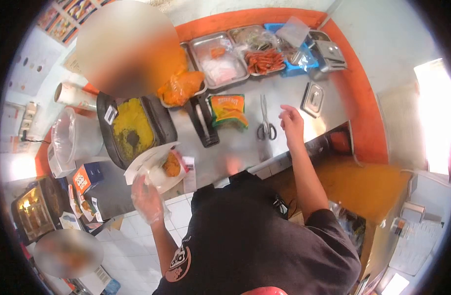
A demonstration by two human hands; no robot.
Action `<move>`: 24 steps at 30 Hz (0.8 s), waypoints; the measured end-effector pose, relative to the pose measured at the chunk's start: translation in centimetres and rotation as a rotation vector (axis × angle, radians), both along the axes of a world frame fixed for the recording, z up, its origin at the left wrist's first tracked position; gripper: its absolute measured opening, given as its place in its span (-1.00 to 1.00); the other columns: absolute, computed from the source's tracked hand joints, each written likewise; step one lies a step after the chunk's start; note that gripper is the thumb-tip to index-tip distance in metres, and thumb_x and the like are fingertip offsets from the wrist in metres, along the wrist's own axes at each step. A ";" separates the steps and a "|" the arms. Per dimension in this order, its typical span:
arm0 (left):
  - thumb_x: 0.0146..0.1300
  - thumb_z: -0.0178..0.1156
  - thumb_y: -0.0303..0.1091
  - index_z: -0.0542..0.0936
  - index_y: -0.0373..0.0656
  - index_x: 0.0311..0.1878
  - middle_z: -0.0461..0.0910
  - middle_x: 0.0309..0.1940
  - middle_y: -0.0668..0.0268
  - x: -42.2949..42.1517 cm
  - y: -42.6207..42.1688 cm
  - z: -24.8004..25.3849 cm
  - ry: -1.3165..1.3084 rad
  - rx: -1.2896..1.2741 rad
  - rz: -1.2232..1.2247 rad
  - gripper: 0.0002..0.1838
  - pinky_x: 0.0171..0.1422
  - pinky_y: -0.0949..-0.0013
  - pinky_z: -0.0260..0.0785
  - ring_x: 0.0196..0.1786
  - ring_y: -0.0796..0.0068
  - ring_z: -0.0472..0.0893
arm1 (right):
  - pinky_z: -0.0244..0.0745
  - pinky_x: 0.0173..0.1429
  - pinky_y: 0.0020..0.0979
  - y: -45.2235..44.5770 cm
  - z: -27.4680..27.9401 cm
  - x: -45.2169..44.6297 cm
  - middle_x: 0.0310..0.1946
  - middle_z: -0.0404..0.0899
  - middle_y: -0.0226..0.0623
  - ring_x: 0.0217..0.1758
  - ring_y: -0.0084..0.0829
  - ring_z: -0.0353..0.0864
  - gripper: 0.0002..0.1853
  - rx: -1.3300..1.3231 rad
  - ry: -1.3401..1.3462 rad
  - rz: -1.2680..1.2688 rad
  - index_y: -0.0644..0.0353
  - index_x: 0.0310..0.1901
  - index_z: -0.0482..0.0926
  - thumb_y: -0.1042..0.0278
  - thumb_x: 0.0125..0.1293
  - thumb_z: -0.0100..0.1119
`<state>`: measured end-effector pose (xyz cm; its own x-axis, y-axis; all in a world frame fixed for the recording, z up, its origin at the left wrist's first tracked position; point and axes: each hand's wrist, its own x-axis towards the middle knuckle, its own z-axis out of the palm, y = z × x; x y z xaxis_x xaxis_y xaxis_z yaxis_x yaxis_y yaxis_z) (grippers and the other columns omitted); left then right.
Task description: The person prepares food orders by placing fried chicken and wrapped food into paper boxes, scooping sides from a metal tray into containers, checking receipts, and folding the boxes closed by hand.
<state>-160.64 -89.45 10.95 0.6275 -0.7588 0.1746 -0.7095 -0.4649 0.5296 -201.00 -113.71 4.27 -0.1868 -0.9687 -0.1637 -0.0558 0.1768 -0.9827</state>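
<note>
My left hand [148, 199], in a clear plastic glove, is at the near left side of an opened white paper food box [135, 168]. Its fingers look stretched out and loosely apart; whether they touch the box I cannot tell. White rice [156, 178] and a piece of fried chicken [172, 165] lie in that box. Bare and raised over the steel counter, my right hand [291, 125] has loosely bent fingers with nothing in them. Just left of it lie black-handled scissors [266, 125]. Farther left is a yellow and green food packet [228, 111].
A black pan of yellow rice [132, 125] stands at left, beside a white bucket [83, 130]. Steel trays [220, 59] line the back, one with red sausages [265, 62]. A steel lid [313, 99] lies at right. Black tongs [203, 123] lie mid-counter. Another person's orange clothing [174, 61] shows opposite.
</note>
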 end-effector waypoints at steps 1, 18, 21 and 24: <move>0.17 0.15 -0.56 0.61 -0.27 0.04 0.58 0.11 0.05 -1.0 0.0 0.2 -0.022 -0.026 -0.009 -0.66 0.30 0.21 0.37 0.19 0.14 0.56 | 0.23 -0.46 -0.60 -2.3 -0.1 -0.3 -0.40 0.54 -0.44 -0.51 -0.67 0.37 -0.70 -0.028 0.000 0.014 0.28 0.04 0.59 0.50 0.28 0.11; 0.19 0.19 -0.47 0.58 -0.25 -0.01 0.50 0.21 -0.03 -6.8 6.3 0.0 -0.087 0.073 0.131 -0.72 0.42 -0.03 0.22 0.30 -0.06 0.44 | 0.56 0.00 -0.21 -31.0 -9.1 -8.0 -0.25 0.74 -0.08 -0.13 -0.15 0.72 -0.74 -0.111 0.658 -0.138 0.20 -0.14 0.73 0.32 0.19 0.22; 0.20 0.20 -0.46 0.58 -0.26 -0.01 0.49 0.22 -0.01 -6.0 7.7 -1.4 -0.100 0.080 0.111 -0.73 0.42 -0.05 0.22 0.31 -0.06 0.43 | 0.53 0.15 -0.21 -37.2 -9.8 -13.2 -0.14 0.73 -0.03 0.00 -0.12 0.71 -0.63 -0.146 0.681 0.246 0.12 0.03 0.71 0.37 0.17 0.17; 0.20 0.20 -0.46 0.58 -0.27 -0.01 0.48 0.23 -0.02 -6.5 6.2 -0.7 -0.041 0.077 0.071 -0.72 0.42 -0.07 0.21 0.31 -0.07 0.43 | 0.51 0.16 -0.37 -39.5 -5.0 -14.2 -0.10 0.74 -0.17 -0.02 -0.38 0.69 -0.63 -0.278 0.635 0.379 0.25 0.08 0.67 0.43 0.24 0.19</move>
<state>-167.13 -83.22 10.24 0.6738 -0.7246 0.1445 -0.6936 -0.5529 0.4617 -215.25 -153.24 -0.77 0.1875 -0.9748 0.1210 -0.6286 -0.2137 -0.7478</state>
